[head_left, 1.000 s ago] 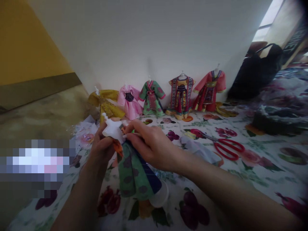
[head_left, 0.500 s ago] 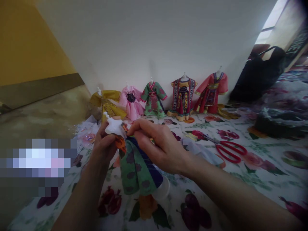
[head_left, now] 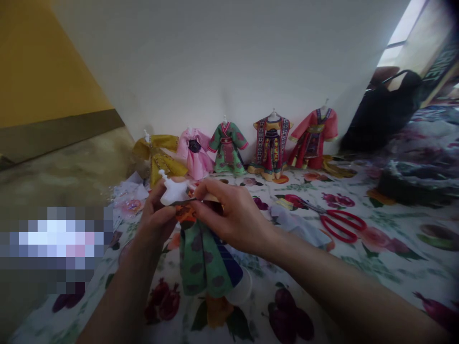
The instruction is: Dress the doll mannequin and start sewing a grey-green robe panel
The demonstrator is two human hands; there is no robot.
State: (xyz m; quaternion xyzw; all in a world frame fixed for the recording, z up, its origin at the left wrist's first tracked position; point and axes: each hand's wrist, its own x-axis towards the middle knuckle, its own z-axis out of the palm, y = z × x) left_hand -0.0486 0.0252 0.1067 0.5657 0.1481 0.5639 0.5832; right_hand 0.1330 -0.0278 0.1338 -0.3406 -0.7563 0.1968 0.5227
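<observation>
My left hand (head_left: 154,227) is closed around the upper part of a small white doll form (head_left: 174,191), which leans with its neck toward the wall. A green skirt (head_left: 202,260) with dark blotches and a dark blue panel (head_left: 229,260) hangs over the form. An orange patterned fabric strip (head_left: 185,213) lies round the waist, between both hands. With thumb and fingertips, my right hand (head_left: 236,215) pinches the edge of this strip. The form's round white base (head_left: 244,286) shows under the skirt hem.
Several dressed doll forms stand along the white wall (head_left: 229,62), among them a green robe (head_left: 229,148). Red-handled scissors (head_left: 344,227) lie to the right on the flowered tablecloth (head_left: 287,267). Clear plastic packets (head_left: 131,193) rest at the left; a black bag (head_left: 383,110) stands back right.
My right hand has turned and now pinches the orange strip's edge, pulled level across the waist. Before, the strip's end hung down below my left thumb. The form has shifted slightly.
</observation>
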